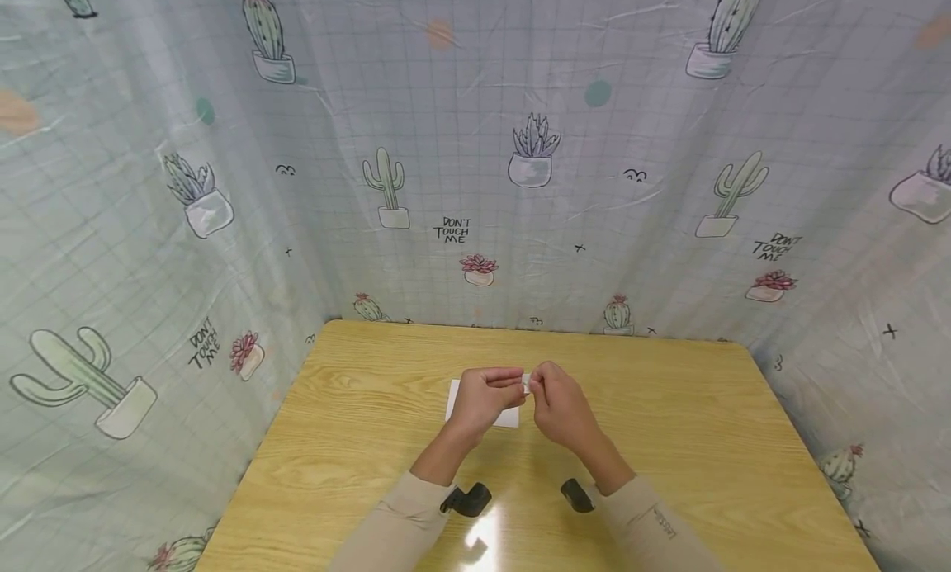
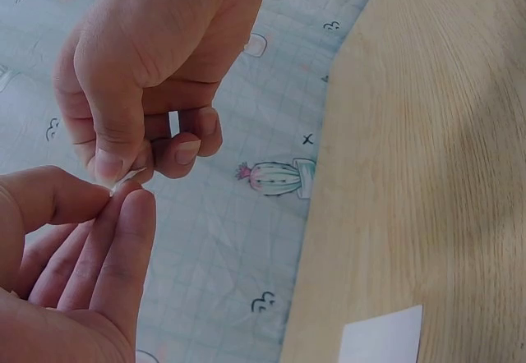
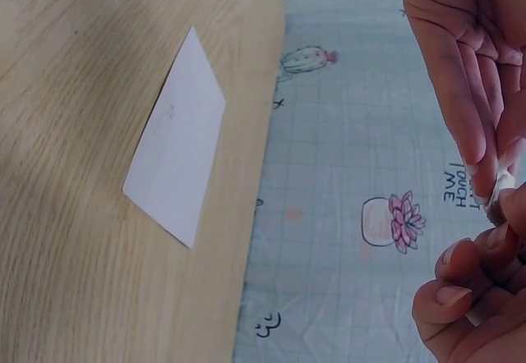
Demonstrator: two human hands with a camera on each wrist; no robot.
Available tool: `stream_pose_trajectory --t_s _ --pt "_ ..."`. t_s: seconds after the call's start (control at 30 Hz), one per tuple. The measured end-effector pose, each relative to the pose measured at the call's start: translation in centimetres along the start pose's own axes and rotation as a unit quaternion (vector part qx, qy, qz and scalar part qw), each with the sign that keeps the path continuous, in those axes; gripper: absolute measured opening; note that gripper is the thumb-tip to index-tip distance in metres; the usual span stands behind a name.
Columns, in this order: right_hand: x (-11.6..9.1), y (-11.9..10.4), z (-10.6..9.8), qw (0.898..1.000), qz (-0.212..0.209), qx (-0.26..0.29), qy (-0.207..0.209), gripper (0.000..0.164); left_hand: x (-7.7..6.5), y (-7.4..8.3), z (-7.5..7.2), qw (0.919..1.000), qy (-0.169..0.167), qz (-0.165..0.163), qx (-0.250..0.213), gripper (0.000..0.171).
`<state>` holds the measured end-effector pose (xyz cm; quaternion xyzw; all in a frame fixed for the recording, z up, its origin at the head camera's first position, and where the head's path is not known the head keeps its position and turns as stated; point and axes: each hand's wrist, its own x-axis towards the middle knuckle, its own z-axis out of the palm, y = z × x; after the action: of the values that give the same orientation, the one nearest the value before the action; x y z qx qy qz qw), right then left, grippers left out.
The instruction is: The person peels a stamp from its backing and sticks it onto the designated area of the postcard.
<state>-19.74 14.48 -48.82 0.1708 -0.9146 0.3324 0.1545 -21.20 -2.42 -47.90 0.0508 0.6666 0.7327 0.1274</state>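
Beige cloth sleeves [image 1: 397, 522] come in lowest, with a small black device [image 1: 470, 500] at each cuff. The left hand [image 1: 483, 400] pinches a small white scrap [image 1: 527, 383] between thumb and fingertips, its other fingers held fairly straight. The right hand [image 1: 559, 404] pinches the scrap's other side, its remaining fingers curled. The scrap is thin and slightly shiny in the right wrist view; its material cannot be told. It sits between the two sets of fingertips, raised above the table [image 1: 683, 432]. Below and partly behind the left hand, a smooth, straight-edged white card [image 3: 175, 145] lies flat, bearing a faint mark. The table has fine, streaky wood grain and runs wide on both sides of the hands, its side edges well apart from them. Past the far edge hangs a creased, grid-patterned curtain [image 1: 461, 85] printed with potted cacti.
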Motion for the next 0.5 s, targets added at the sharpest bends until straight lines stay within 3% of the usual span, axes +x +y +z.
stream_pose_trajectory --t_s 0.27,0.5 --pt "0.12 -0.25 -0.25 0.999 0.028 0.001 -0.016 0.010 -0.10 0.01 0.02 1.0000 0.001 -0.006 -0.001 0.032" --pt "0.20 -0.10 -0.11 1.000 0.027 0.008 -0.011 0.010 0.02 -0.15 -0.17 1.0000 -0.004 0.000 0.001 0.033"
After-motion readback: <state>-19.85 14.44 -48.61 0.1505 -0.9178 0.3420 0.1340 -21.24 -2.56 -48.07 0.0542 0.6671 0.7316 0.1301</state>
